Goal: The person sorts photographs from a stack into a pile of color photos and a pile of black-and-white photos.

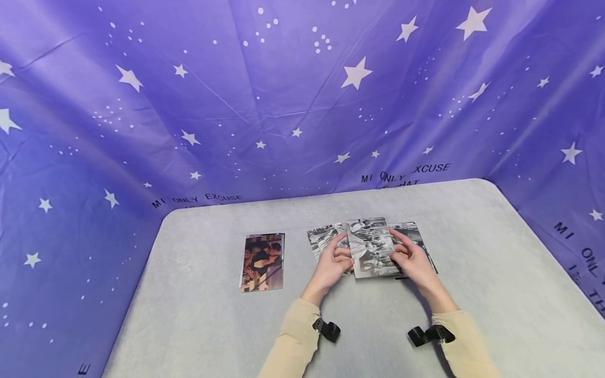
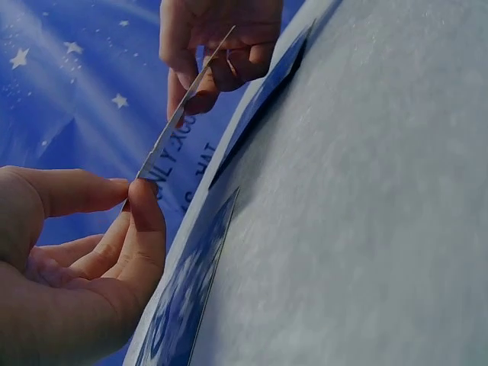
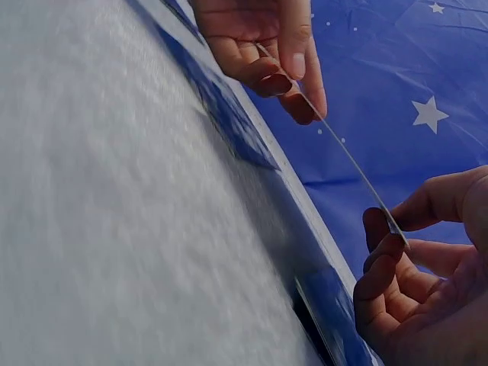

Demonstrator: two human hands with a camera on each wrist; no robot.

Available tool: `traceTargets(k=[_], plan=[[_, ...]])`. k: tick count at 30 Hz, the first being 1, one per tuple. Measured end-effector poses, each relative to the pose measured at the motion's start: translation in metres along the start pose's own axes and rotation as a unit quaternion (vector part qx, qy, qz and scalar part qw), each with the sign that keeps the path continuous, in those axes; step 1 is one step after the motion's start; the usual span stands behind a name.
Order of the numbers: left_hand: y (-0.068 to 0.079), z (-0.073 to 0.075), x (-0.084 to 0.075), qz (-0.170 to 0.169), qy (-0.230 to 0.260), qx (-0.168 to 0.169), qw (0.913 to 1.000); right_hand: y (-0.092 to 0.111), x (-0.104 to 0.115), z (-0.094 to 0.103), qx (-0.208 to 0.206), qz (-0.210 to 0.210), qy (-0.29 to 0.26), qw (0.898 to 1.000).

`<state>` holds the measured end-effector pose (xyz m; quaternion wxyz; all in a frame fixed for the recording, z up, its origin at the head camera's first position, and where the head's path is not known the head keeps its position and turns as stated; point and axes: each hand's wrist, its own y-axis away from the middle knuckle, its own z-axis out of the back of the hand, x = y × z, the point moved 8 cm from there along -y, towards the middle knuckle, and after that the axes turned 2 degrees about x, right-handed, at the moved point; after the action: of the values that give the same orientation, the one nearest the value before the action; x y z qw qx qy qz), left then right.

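A black-and-white photo card [image 1: 371,249] is held up above the table by both hands. My left hand [image 1: 334,265] pinches its left edge between thumb and fingers, and my right hand [image 1: 415,262] pinches the right edge. Both wrist views show the card [image 2: 177,114] edge-on, tilted and apart from the tabletop. Beneath it on the left lies another black-and-white picture [image 1: 321,236], partly hidden by the left hand. To the right, a further black-and-white card pile [image 1: 410,231] lies partly behind the right hand.
A small stack of colour photos [image 1: 262,262] lies on the left of the grey table [image 1: 198,315]. A purple star-patterned cloth [image 1: 264,105] hangs behind and on both sides of the table. Black straps with small devices [image 1: 327,329] sit on both wrists.
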<state>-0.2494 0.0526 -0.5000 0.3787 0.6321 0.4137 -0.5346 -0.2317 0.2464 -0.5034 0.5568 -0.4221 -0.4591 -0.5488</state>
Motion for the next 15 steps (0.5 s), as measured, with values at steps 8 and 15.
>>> traceTargets(k=[8,15], plan=[[-0.013,-0.017,0.016,-0.023,-0.057,-0.004,0.9981,0.005,-0.002,0.019,-0.02,0.018,0.0,1.0],[-0.018,-0.03,0.021,-0.012,-0.058,-0.009,0.9982,0.009,-0.004,0.033,-0.039,0.024,0.028,0.999]])
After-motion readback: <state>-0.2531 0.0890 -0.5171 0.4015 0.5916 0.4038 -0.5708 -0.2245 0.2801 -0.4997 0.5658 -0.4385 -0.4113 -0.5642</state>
